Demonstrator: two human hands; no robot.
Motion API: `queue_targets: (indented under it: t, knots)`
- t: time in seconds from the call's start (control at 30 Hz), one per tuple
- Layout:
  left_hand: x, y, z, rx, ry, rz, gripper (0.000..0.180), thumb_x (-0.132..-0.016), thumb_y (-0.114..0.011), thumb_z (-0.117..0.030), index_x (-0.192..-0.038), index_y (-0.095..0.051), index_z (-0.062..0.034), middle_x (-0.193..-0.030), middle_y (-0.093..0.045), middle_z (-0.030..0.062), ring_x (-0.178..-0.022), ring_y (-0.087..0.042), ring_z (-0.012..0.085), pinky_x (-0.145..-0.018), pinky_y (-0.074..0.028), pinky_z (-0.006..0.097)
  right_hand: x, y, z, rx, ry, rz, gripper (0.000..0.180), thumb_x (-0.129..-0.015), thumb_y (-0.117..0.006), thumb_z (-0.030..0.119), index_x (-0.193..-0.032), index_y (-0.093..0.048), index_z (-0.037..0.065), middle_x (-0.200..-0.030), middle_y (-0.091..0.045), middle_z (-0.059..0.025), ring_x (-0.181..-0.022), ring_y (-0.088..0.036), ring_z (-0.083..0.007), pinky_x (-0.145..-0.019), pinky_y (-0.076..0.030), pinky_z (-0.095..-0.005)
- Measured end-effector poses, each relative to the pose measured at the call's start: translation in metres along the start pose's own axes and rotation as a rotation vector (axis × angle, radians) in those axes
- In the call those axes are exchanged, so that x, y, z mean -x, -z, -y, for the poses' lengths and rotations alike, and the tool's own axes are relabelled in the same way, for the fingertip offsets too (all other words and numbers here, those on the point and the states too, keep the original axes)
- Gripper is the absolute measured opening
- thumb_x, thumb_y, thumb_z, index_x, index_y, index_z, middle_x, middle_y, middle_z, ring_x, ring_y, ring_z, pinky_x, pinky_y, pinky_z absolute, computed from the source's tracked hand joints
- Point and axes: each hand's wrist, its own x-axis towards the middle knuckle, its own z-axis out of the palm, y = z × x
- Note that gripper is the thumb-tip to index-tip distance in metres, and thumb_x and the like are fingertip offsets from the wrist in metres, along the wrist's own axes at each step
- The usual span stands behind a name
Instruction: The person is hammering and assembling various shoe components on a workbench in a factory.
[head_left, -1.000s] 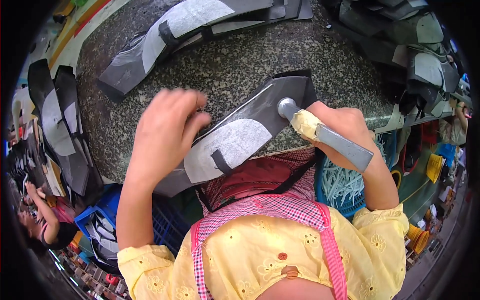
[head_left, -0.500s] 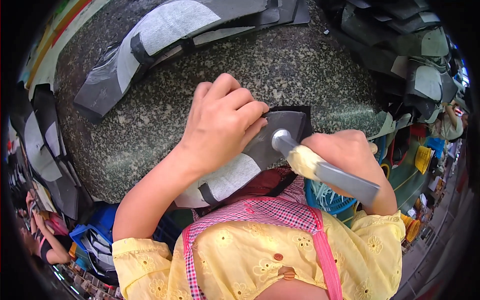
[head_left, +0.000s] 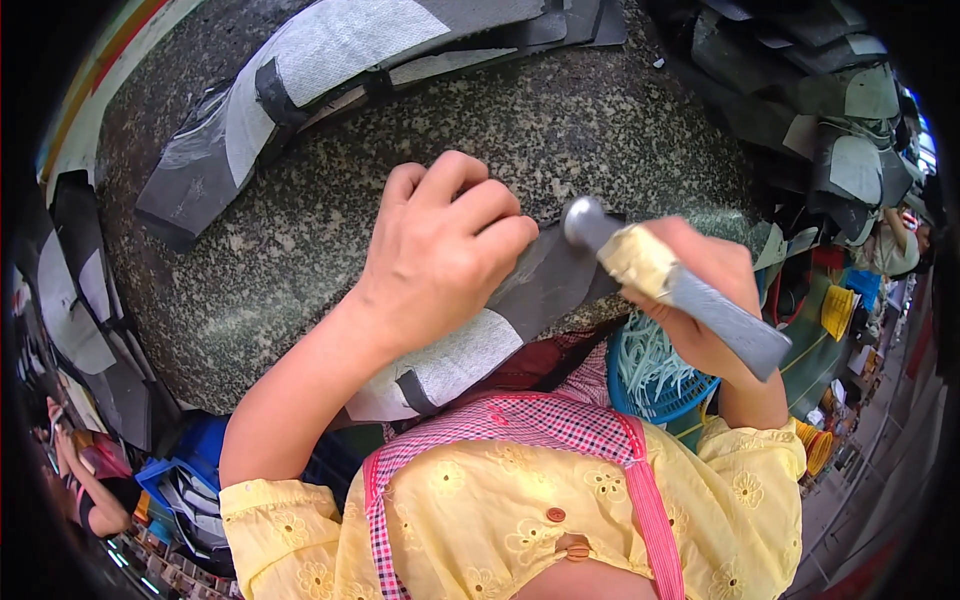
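My right hand (head_left: 705, 290) is wrapped round a hammer (head_left: 725, 315). Its handle is hidden in the fist, and yellowish tape binds the middle of the metal head. The hammer's round face is over the far right end of a dark grey leather-like piece (head_left: 555, 285) and appears raised above it. A white fabric patch and a short black strip lie on the near part of that piece, which rests at the stone slab's near edge. With fingers bent, my left hand (head_left: 440, 240) grips the piece's far edge; its fingertips are partly hidden.
The speckled stone slab (head_left: 310, 225) bears a stack of similar grey pieces (head_left: 345, 50) along its far side. More pieces are heaped at right (head_left: 850, 160) and at left (head_left: 75, 300). A blue basket (head_left: 675, 405) of pale strips stands below my right hand.
The hammer has come up off the dark grey piece, and its face has shifted away from me and slightly right. My left hand stays at the piece's far edge.
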Motion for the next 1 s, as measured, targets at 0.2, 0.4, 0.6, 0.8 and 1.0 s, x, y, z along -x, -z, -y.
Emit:
queue_targets:
  t: [0.2, 0.4, 0.6, 0.8, 1.0]
  knots:
    - [0.003, 0.002, -0.004, -0.083, -0.073, 0.035, 0.025, -0.063, -0.076, -0.012, -0.086, -0.068, -0.014, -0.09, -0.06, -0.0022, -0.093, -0.055, 0.0221, -0.078, -0.039, 0.04, -0.017, -0.005, 0.007, 0.094, 0.011, 0.127, 0.025, -0.079, -0.074, 0.018, -0.094, -0.056, 0.007, -0.072, -0.06, -0.013, -0.066, -0.063, -0.0355, -0.056, -0.047, -0.038]
    - [0.007, 0.012, -0.001, 0.0, 0.163, -0.051, 0.027, -0.062, -0.08, -0.016, -0.087, -0.07, -0.0184, -0.092, -0.06, -0.0032, -0.097, -0.053, 0.0254, -0.081, -0.039, 0.041, -0.023, -0.001, 0.008, 0.142, -0.002, 0.158, 0.026, -0.08, -0.074, 0.022, -0.091, -0.054, 0.008, -0.068, -0.056, -0.0128, -0.063, -0.061, -0.0356, -0.051, -0.044, -0.0388]
    - [0.01, 0.01, -0.01, -0.191, 0.012, 0.027, 0.028, -0.064, -0.073, -0.015, -0.092, -0.068, -0.0164, -0.092, -0.06, -0.0015, -0.099, -0.056, 0.0231, -0.085, -0.039, 0.044, -0.021, -0.003, 0.007, 0.122, -0.001, 0.117, 0.025, -0.079, -0.074, 0.018, -0.091, -0.056, 0.007, -0.069, -0.058, -0.0124, -0.063, -0.062, -0.0341, -0.052, -0.045, -0.0368]
    - [0.008, 0.012, -0.022, -0.272, -0.033, 0.122, 0.03, -0.064, -0.071, -0.014, -0.094, -0.067, -0.0132, -0.09, -0.059, 0.0003, -0.095, -0.058, 0.0227, -0.082, -0.041, 0.041, -0.009, -0.007, 0.012, 0.047, 0.036, 0.024, 0.027, -0.073, -0.077, 0.015, -0.09, -0.057, 0.008, -0.068, -0.059, -0.0132, -0.063, -0.063, -0.0326, -0.053, -0.046, -0.0369]
    - [0.016, 0.015, -0.016, -0.059, 0.183, -0.019, 0.031, -0.063, -0.079, -0.014, -0.093, -0.069, -0.013, -0.091, -0.06, 0.0005, -0.092, -0.055, 0.0259, -0.076, -0.042, 0.042, -0.019, -0.013, 0.006, 0.18, 0.014, 0.108, 0.027, -0.077, -0.071, 0.02, -0.089, -0.049, 0.009, -0.064, -0.058, -0.0111, -0.06, -0.064, -0.0319, -0.048, -0.049, -0.039]
